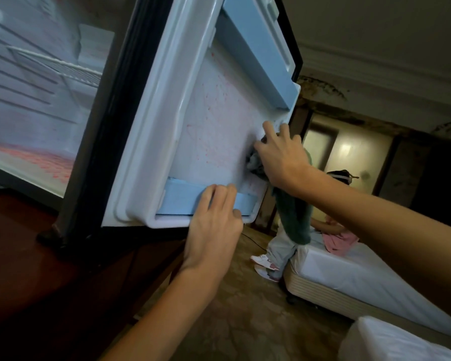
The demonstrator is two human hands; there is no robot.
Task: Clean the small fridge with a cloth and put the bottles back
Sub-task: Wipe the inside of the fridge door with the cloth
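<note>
The small fridge stands open on a dark wooden cabinet (24, 269). Its white interior (37, 105) with a wire shelf (63, 69) holds no bottles in view. The door's white inner panel (214, 126) faces me, with a blue upper rack (261, 50) and a blue lower rack (180, 201). My left hand (214, 220) grips the door's bottom edge, fingers curled over the lower rack. My right hand (279, 155) presses a dark green cloth (294, 212) against the panel's right edge. The cloth hangs down below the hand.
A person sits on a white bed (349, 272) at the right, white shoes on the patterned carpet (245, 308). A second white mattress corner (401, 342) lies at the bottom right. A lit mirror or doorway (349, 152) is behind.
</note>
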